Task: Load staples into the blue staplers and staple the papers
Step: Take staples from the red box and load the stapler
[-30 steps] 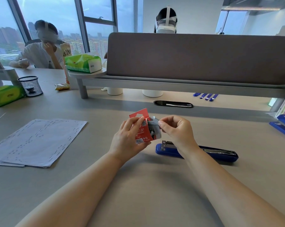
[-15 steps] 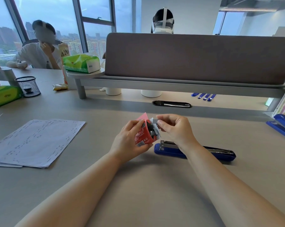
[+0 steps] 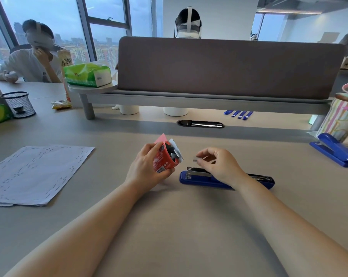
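The open blue stapler (image 3: 199, 180) lies flat on the grey table (image 3: 179, 226) just right of centre, its top swung back so the metal staple channel faces up. The right hand (image 3: 223, 166) hovers just above its left end, thumb and forefinger pinching a small grey staple strip (image 3: 195, 160), the other fingers curled. Just to the left, the left hand (image 3: 145, 170) grips a red staple box (image 3: 165, 159), tilted with its torn-open end toward the right hand; dark contents and white paper show inside.

A stack of printed papers (image 3: 35, 172) lies flat on the table's left side, well apart from the hands. A second blue stapler (image 3: 333, 149), closed, sits at the far right edge, just beside a striped cup (image 3: 341, 118).

Farther back runs a grey desk divider (image 3: 229, 66) on a raised shelf, with a green tissue box (image 3: 88, 75) at its left end. Blue pens (image 3: 239, 114) and a black cable grommet (image 3: 200, 124) lie under the shelf. A black mesh pen cup (image 3: 19, 104) stands far left.
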Action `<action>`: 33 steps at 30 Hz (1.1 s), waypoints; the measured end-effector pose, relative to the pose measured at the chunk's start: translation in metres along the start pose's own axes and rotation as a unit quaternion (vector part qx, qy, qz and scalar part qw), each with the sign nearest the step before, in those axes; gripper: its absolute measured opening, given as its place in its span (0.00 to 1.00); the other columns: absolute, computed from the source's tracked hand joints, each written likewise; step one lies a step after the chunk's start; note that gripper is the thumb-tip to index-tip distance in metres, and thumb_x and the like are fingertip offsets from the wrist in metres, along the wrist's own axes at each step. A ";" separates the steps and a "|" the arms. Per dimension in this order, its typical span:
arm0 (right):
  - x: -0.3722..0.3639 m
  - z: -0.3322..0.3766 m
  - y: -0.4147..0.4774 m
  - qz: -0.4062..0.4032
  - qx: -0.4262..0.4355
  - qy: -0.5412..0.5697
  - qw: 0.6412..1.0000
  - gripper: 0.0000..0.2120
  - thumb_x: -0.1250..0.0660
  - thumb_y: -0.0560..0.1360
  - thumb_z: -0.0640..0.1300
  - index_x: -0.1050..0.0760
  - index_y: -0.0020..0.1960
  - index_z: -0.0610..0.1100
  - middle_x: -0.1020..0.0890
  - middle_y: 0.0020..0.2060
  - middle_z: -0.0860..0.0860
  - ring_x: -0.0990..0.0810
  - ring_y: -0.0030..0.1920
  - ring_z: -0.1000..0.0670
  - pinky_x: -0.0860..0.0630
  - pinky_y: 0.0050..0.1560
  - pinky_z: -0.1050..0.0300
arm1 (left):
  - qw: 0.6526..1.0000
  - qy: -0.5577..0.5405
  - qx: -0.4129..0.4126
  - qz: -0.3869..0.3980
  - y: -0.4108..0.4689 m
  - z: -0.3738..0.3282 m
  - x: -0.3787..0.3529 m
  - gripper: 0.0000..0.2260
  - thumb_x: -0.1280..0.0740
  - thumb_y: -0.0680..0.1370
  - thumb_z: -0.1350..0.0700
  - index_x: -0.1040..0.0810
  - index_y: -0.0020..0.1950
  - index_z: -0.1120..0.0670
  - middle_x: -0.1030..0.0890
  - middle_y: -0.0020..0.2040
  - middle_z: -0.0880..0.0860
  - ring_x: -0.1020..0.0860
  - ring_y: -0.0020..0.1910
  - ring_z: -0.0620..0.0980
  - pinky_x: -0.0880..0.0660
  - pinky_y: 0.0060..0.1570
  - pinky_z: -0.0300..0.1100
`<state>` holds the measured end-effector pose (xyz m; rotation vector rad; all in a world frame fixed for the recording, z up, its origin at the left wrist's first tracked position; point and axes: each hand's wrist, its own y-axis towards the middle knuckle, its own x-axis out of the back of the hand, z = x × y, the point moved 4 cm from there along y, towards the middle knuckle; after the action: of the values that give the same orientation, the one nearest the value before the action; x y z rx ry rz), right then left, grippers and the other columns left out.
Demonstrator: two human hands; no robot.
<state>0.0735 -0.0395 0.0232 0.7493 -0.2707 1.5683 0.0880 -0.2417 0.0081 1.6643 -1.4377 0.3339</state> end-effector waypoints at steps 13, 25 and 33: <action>-0.007 -0.008 -0.018 0.011 0.042 -0.082 0.996 0.07 0.33 0.73 0.41 0.21 0.51 0.43 0.21 0.42 0.53 0.23 0.43 0.54 0.29 0.45 0.66 | 0.999 0.052 -0.017 -0.001 -0.003 -0.006 -0.001 0.35 0.27 0.68 0.46 0.36 0.70 0.52 0.31 0.65 0.52 0.31 0.63 0.52 0.28 0.56 0.46; -0.003 -0.003 -0.022 -0.052 0.118 -0.115 0.985 0.14 0.39 0.70 0.34 0.28 0.55 0.43 0.21 0.42 0.51 0.27 0.47 0.50 0.27 0.46 0.55 | 0.998 0.064 -0.025 0.004 -0.003 -0.004 -0.002 0.35 0.27 0.68 0.45 0.37 0.71 0.52 0.31 0.66 0.52 0.31 0.64 0.52 0.28 0.57 0.47; -0.014 0.000 -0.023 -0.007 0.133 -0.140 0.981 0.25 0.40 0.71 0.33 0.35 0.67 0.45 0.17 0.47 0.49 0.27 0.53 0.50 0.30 0.54 0.59 | 0.997 0.066 -0.026 0.012 -0.002 -0.002 -0.002 0.36 0.27 0.68 0.45 0.38 0.71 0.52 0.32 0.66 0.53 0.32 0.64 0.52 0.27 0.58 0.47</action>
<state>0.0955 -0.0475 0.0088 1.1818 -0.2631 1.4998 0.0901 -0.2387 0.0072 1.5551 -1.3571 0.4091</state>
